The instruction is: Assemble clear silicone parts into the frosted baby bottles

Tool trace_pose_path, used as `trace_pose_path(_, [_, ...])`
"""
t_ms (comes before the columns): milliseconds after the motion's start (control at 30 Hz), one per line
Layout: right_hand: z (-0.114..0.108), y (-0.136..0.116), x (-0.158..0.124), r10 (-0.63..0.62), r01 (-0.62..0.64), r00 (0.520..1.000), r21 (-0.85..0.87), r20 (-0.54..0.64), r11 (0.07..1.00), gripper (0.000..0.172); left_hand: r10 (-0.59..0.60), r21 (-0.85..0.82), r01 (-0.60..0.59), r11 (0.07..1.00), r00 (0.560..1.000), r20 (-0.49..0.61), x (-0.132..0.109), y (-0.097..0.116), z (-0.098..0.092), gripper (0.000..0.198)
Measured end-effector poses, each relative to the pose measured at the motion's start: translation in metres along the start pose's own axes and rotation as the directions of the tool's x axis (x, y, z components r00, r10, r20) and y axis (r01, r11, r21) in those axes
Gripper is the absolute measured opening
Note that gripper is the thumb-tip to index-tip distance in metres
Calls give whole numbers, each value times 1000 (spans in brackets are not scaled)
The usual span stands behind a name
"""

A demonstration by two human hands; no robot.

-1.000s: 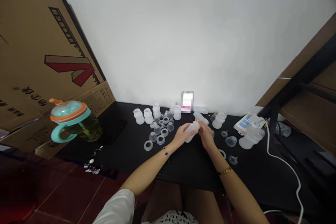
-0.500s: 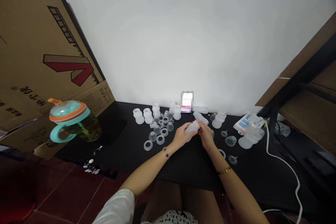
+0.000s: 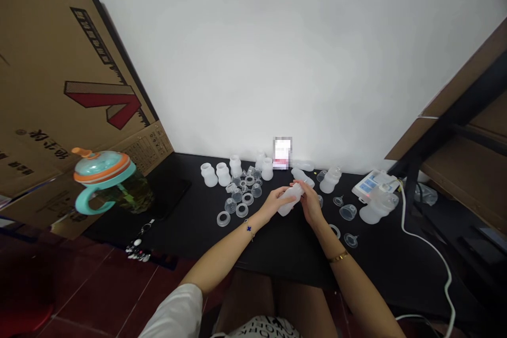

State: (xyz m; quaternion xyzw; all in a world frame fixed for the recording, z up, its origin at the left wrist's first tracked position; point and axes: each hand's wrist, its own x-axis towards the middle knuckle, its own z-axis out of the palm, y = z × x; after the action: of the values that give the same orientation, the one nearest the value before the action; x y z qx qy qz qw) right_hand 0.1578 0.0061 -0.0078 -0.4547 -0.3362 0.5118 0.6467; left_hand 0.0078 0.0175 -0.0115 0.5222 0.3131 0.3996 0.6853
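The left hand (image 3: 275, 202) is closed around a frosted white bottle (image 3: 288, 202), held tilted over the middle of the worktop (image 3: 273, 248); the right hand (image 3: 312, 204) clasps its upper end. Open-necked bottles (image 3: 209, 176) stand toward the worktop's back edge, and a translucent ring collar (image 3: 223, 224) lies nearer the front edge than they do.
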Motion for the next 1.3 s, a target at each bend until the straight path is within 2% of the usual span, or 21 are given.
trace_pose_path(200, [0, 3, 1, -6, 7, 998, -11, 64, 1000, 44, -108, -74, 111, 991, 993, 41, -4, 8, 1, 65])
trace_pose_path(333, [1, 3, 0, -15, 16, 998, -15, 54, 1000, 43, -118, -80, 121, 989, 992, 41, -4, 7, 1, 69])
trace_pose_path(667, [-1, 6, 2, -11, 11, 1000, -7, 21, 1000, 40, -38, -43, 39, 998, 999, 18, -5, 6, 3, 61])
trace_pose_path(933, [-1, 8, 3, -9, 9, 1000, -2, 5, 1000, 40, 85, 95, -84, 992, 996, -9, 0, -4, 0, 54])
trace_pose_path(1300, [0, 5, 1, -9, 9, 1000, -15, 2, 1000, 39, 170, 217, -164, 962, 985, -11, -3, 3, 3, 49])
